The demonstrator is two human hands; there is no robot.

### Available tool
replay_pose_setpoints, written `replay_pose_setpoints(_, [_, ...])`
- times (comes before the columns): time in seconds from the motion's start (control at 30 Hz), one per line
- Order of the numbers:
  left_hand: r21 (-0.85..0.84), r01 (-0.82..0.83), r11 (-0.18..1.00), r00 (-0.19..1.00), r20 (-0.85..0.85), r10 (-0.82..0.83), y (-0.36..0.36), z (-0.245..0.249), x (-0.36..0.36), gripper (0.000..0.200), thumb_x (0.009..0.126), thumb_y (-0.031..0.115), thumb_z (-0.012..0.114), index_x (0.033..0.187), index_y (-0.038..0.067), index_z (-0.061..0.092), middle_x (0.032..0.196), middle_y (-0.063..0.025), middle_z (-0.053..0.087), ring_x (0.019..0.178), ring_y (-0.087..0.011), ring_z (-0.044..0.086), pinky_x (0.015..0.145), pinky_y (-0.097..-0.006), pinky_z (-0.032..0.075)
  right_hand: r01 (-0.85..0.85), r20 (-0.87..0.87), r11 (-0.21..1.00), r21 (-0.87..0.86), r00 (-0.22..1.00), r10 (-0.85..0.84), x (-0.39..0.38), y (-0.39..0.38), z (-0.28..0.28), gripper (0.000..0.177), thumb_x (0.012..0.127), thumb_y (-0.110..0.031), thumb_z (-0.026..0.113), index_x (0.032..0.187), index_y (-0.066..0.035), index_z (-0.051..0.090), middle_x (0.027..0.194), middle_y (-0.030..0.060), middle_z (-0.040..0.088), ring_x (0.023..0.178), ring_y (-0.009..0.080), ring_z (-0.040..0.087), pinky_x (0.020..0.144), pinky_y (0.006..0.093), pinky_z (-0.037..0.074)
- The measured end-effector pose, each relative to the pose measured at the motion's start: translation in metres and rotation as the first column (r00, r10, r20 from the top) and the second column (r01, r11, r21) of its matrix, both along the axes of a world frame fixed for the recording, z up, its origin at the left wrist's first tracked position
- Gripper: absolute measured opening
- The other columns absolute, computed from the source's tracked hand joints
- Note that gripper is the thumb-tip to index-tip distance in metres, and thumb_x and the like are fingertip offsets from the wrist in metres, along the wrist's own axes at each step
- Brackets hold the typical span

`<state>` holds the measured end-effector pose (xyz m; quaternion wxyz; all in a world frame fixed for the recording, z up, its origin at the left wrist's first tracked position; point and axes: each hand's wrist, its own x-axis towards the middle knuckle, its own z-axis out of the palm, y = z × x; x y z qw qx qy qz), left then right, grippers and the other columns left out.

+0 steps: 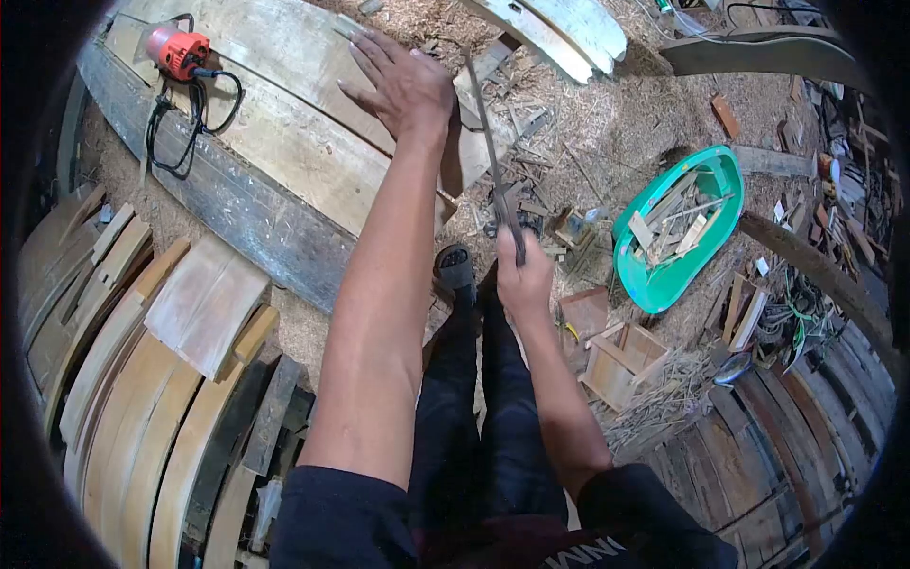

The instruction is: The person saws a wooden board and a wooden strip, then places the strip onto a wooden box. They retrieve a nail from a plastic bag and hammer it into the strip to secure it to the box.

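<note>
My left hand (403,90) lies on a pale wooden board (313,152) on the bench, fingers stretched out and thumb apart. In my right hand (524,275) is the dark handle of a handsaw (490,142), closed in my fingers. Its long blade shows nearly edge-on and points away from me, past the right end of the board and just right of my left hand. Wood offcuts (536,185) are scattered on the floor beside the blade.
A red power tool (177,52) with a coiled black cord rests on the bench's left side. At right, a green tub (654,294) holds wood scraps. Curved planks (133,417) are stacked lower left, and a small wooden box (626,365) sits near my right forearm. Shavings cover the floor.
</note>
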<state>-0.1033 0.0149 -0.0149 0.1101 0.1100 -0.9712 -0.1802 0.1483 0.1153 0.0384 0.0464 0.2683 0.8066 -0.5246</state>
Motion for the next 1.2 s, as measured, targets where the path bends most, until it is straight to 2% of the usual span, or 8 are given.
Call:
replay_pose_setpoints(0.23, [-0.018,-0.03,0.999,0.996,-0.088,0.028,0.0,-0.009,-0.004,0.065,0.094,0.028,0.038,0.149,-0.007,0.025,0.157,-0.0248,0.023,0.148,-0.0338,0.021,0.113,-0.0674,0.009,-0.003,-0.052,0.999,0.038,0.999,0.005,0.023,-0.005,0.0,0.028,0.095,-0.027,0.062,0.085,-0.001,0.061,0.074,0.0232,0.061,0.072,0.0417,0.062,0.063,0.0462,0.048])
replay_pose_setpoints(0.5, [-0.022,-0.023,0.999,0.999,-0.045,0.022,-0.001,-0.003,-0.006,0.067,0.094,0.028,0.039,0.15,-0.006,0.023,0.159,-0.0232,0.022,0.149,-0.0326,0.017,0.115,-0.0654,0.006,-0.014,-0.101,0.996,0.091,0.995,0.024,0.033,-0.006,0.001,0.028,0.095,-0.025,0.062,0.081,-0.001,0.058,0.073,0.0236,0.06,0.068,0.0415,0.062,0.059,0.0443,0.047])
replay_pose_setpoints(0.63, [-0.016,-0.016,1.0,0.997,-0.079,0.015,0.0,-0.005,0.0,0.066,0.094,0.028,0.038,0.148,-0.008,0.025,0.158,-0.0247,0.023,0.148,-0.0347,0.021,0.114,-0.0666,0.008,-0.033,0.005,0.998,0.049,0.999,0.033,-0.015,-0.004,0.004,0.029,0.095,-0.025,0.062,0.082,0.0,0.059,0.066,0.0225,0.058,0.062,0.0416,0.062,0.055,0.0439,0.046])
replay_pose_setpoints(0.73, [-0.003,-0.018,1.0,0.999,-0.039,0.018,0.0,-0.004,-0.002,0.068,0.094,0.028,0.038,0.149,-0.008,0.023,0.158,-0.0246,0.021,0.149,-0.0339,0.018,0.115,-0.0657,0.006,-0.008,-0.03,0.997,0.076,1.0,0.01,0.002,-0.009,-0.003,0.031,0.099,-0.028,0.057,0.085,0.0,0.06,0.061,0.0101,0.051,0.057,0.0155,0.05,0.055,0.0352,0.042])
replay_pose_setpoints(0.77, [-0.01,-0.017,1.0,0.999,-0.032,0.017,0.0,-0.006,0.0,0.068,0.094,0.029,0.038,0.149,-0.008,0.023,0.158,-0.0246,0.021,0.149,-0.0337,0.017,0.115,-0.0656,0.006,-0.027,-0.19,0.987,0.161,0.98,0.058,0.021,-0.008,-0.014,0.027,0.1,-0.025,0.055,0.092,0.0,0.064,0.062,0.0107,0.054,0.058,0.017,0.053,0.056,0.0352,0.043])
replay_pose_setpoints(0.87, [0.009,-0.024,1.0,0.998,-0.054,0.024,-0.002,-0.004,-0.008,0.068,0.094,0.029,0.038,0.149,-0.008,0.023,0.159,-0.0244,0.02,0.15,-0.0333,0.016,0.115,-0.0654,0.004,0.017,-0.068,0.997,0.077,0.998,-0.012,0.032,-0.005,0.003,0.026,0.095,-0.024,0.063,0.088,0.001,0.062,0.066,0.0209,0.06,0.064,0.0382,0.064,0.058,0.0425,0.048])
replay_pose_setpoints(0.93, [0.028,-0.011,1.0,0.999,-0.036,0.012,0.0,-0.004,0.002,0.068,0.094,0.029,0.038,0.149,-0.007,0.023,0.159,-0.0244,0.02,0.15,-0.0334,0.015,0.115,-0.0654,0.003,0.01,0.064,0.999,0.031,0.998,-0.012,-0.007,-0.004,0.008,0.028,0.094,-0.027,0.063,0.087,0.001,0.063,0.064,0.021,0.058,0.064,0.0363,0.065,0.059,0.0409,0.048])
replay_pose_setpoints(1.2, [0.008,-0.014,1.0,0.999,-0.051,0.014,-0.001,-0.005,-0.004,0.068,0.094,0.029,0.039,0.15,-0.006,0.023,0.159,-0.0235,0.02,0.15,-0.0327,0.016,0.115,-0.0659,0.004,-0.02,-0.045,0.997,0.068,0.999,0.023,0.014,-0.002,0.008,0.028,0.096,-0.025,0.061,0.084,0.0,0.059,0.069,0.0211,0.059,0.064,0.0383,0.062,0.058,0.0412,0.047])
